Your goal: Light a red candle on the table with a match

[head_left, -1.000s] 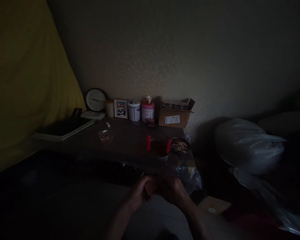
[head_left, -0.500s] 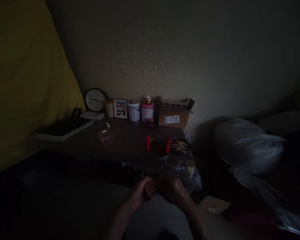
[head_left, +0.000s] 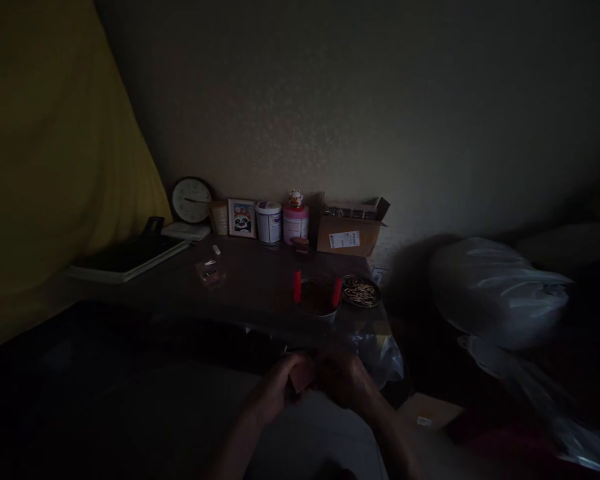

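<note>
In dim light both of my hands meet low in the view, just in front of the dark table [head_left: 250, 287]. My left hand [head_left: 275, 390] and my right hand [head_left: 350, 383] close together on a small pale reddish flat object [head_left: 301, 375]; what it is cannot be told. Beyond them on the table stands a small bowl with two red handles [head_left: 317, 297], and beside it a round dish of short sticks [head_left: 361, 291].
Along the wall stand a clock [head_left: 191, 199], a panda picture [head_left: 242, 218], two jars [head_left: 281, 223] and an open cardboard box [head_left: 350, 230]. A flat dark tablet or book [head_left: 125, 259] lies left. A white plastic bag [head_left: 495, 290] bulges at right; a yellow curtain [head_left: 55, 167] hangs left.
Almost nothing differs. My hands stay together on the small object, shifting only very slightly.
</note>
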Demonstrator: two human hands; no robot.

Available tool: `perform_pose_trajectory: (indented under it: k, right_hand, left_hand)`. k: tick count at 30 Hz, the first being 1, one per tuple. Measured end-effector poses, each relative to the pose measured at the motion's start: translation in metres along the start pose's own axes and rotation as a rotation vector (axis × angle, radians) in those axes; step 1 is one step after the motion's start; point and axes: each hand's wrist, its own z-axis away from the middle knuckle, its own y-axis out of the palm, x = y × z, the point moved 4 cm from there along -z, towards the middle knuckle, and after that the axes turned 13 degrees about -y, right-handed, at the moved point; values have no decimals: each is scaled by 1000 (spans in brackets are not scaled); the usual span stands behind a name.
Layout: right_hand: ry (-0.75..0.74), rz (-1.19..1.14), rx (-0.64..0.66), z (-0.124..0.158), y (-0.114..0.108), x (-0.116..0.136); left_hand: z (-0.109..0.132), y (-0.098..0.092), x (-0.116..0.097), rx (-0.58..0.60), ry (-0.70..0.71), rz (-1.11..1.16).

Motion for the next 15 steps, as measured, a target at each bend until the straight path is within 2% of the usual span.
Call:
perform_pose_trajectory:
  k: [6, 11, 15]
  right_hand:
    - [5, -30, 0, -2, -3, 3]
    - [55, -91, -74, -2, -12, 3]
    - [89, -103, -97, -1, -16, 3]
  left_hand:
    - [-5, -2, 1, -9, 24, 5]
    - [-6, -6, 2, -36, 26, 70]
    - [-5, -6, -1, 6, 82, 130]
